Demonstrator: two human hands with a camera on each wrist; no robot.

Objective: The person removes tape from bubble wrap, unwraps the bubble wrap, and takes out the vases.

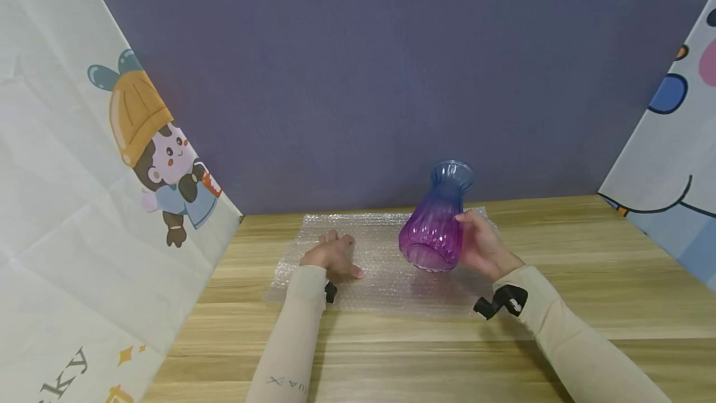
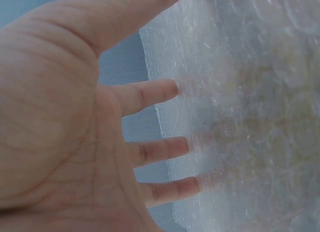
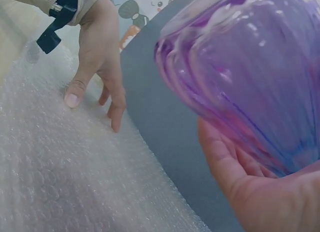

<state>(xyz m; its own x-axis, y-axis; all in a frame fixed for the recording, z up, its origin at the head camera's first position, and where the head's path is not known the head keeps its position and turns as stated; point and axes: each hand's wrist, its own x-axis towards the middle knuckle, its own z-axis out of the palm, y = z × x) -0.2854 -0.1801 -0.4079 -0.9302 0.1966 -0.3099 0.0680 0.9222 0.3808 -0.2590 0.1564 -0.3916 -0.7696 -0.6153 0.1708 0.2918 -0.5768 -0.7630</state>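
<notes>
A ribbed glass vase (image 1: 433,229), blue at the neck and purple-pink toward the base, is tilted with its bottom toward me. My right hand (image 1: 483,246) grips it from the right side; in the right wrist view the fingers (image 3: 220,154) curve behind the glass. Beneath it a sheet of bubble wrap (image 1: 380,291) lies flat on the table. On the left part of that sheet my left hand (image 1: 334,255) rests with fingers spread, and the left wrist view shows its fingertips (image 2: 170,87) right at the plastic.
The wood-grain table (image 1: 436,359) extends in front of and beside the sheet. A dark blue-grey panel (image 1: 358,79) rises behind it. Printed cartoon sheets stand at the left (image 1: 67,204) and right (image 1: 671,160). Black wrist mounts (image 1: 509,300) sit on the sleeves.
</notes>
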